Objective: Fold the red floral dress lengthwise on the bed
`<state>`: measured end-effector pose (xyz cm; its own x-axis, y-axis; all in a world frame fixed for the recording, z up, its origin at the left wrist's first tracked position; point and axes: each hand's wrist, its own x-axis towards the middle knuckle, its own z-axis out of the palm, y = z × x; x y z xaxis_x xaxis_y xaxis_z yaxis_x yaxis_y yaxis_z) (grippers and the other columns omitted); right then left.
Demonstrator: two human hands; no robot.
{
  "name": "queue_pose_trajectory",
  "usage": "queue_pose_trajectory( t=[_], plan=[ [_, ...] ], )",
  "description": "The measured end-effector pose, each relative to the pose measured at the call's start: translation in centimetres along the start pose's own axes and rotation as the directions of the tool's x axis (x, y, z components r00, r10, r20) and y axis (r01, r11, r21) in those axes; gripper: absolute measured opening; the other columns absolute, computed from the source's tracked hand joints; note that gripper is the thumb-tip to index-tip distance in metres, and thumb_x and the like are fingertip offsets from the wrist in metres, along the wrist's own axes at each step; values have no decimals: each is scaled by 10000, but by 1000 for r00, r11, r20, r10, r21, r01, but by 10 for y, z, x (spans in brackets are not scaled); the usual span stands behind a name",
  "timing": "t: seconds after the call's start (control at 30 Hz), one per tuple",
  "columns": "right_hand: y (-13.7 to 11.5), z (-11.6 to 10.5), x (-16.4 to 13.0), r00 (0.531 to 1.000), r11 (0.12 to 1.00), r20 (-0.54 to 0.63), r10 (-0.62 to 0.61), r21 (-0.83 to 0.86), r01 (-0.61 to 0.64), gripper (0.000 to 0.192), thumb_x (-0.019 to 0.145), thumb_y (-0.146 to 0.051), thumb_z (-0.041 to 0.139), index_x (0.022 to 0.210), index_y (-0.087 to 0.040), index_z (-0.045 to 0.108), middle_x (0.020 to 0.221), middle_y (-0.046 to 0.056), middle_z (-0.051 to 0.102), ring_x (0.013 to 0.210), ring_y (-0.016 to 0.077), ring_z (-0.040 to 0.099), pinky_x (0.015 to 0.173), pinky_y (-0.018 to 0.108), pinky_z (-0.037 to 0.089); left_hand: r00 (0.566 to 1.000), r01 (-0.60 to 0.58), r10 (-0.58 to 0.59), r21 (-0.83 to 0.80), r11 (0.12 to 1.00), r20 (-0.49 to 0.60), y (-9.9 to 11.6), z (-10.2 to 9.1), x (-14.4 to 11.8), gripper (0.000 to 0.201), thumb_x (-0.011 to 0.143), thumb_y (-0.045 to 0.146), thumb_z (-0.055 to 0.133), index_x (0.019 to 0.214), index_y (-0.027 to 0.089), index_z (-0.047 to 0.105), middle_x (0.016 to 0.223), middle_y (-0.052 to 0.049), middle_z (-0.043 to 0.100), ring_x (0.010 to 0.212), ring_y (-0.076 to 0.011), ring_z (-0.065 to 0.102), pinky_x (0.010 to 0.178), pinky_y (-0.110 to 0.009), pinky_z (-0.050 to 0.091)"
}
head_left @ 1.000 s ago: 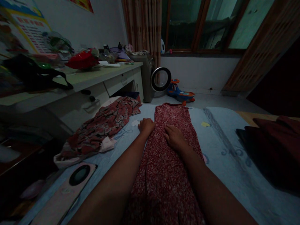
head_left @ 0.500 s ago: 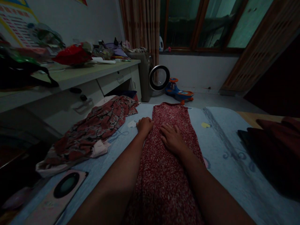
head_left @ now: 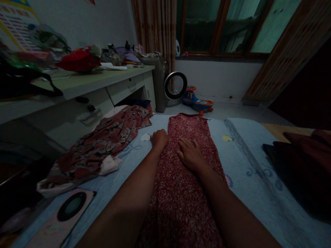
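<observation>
A long red garment with pale speckles (head_left: 184, 199) lies flat and narrow, lengthwise on the bed; its exact kind I cannot tell. At its left edge is my left hand (head_left: 159, 139), fingers curled closed on the edge of the cloth. My right hand (head_left: 190, 154) rests palm down on the middle of the garment, fingers stretched and slightly apart. Left of my arms lies a crumpled patterned cloth (head_left: 113, 137) in red, black and grey with a pale edge.
Under the garment is a light blue bed sheet (head_left: 248, 206). Dark folded clothes (head_left: 305, 172) lie at the right. A pink flat box with a dark circle (head_left: 51, 224) is near left. Beyond stand a cluttered desk (head_left: 103, 81), a washing machine with its door open (head_left: 160, 86) and a ride-on toy (head_left: 198, 101).
Both hands stay in almost the same place on the garment. The view has shifted very slightly.
</observation>
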<state>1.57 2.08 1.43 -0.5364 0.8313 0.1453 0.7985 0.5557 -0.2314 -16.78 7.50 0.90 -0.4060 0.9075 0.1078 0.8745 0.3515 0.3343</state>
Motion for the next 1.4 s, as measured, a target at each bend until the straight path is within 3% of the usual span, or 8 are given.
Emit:
queue_pose_trajectory(
  t=[0.2,0.57,0.9,1.1,1.27,1.4],
  plan=[
    [0,-5,1,994,998,-99,36,-49,-41,437,1017,-361,388,1409,-208,505,1546,116,425,1416,266,358,1158,504,214,999,-35,35,45,998,-1,1,-1,-2,308,967,298,395,1033,217,685,1124,-116,710,1096,-311,621,880,-446,465],
    [3,2,2,974,971,-97,203,-107,-213,468,996,-444,440,1408,-241,529,1552,171,373,1418,369,312,1119,518,231,982,-172,171,2,985,-82,-1,1,-3,277,935,223,472,1102,283,685,1133,-85,632,1111,-272,568,880,-385,466],
    [3,2,3,970,973,-147,192,-96,-208,469,990,-401,456,1378,-143,510,1470,149,487,1335,309,377,1115,467,247,986,-160,160,19,987,-47,-1,-1,-2,282,935,335,492,1118,282,700,1165,-94,619,1137,-292,556,911,-403,472],
    [1,3,2,961,966,-167,220,-101,-239,447,972,-401,486,1337,-148,536,1449,150,501,1302,318,399,1104,496,256,993,-92,95,37,995,-75,-2,1,-2,247,889,392,551,1010,224,686,1137,-112,624,1124,-300,560,919,-406,472],
    [-1,-1,2,950,976,-262,171,-87,-200,425,960,-344,481,1345,-173,538,1511,145,448,1387,334,326,1137,568,182,995,-87,88,9,996,-50,-2,2,0,285,886,466,541,941,239,705,1135,-111,620,1128,-313,556,928,-426,469],
    [-4,-4,2,972,998,-232,-20,-60,6,444,980,-271,402,1404,-178,495,1558,118,405,1445,250,299,1192,509,113,996,-86,86,9,996,-38,-3,1,0,241,900,385,525,959,242,709,1144,-110,624,1133,-309,558,924,-420,469]
  ],
)
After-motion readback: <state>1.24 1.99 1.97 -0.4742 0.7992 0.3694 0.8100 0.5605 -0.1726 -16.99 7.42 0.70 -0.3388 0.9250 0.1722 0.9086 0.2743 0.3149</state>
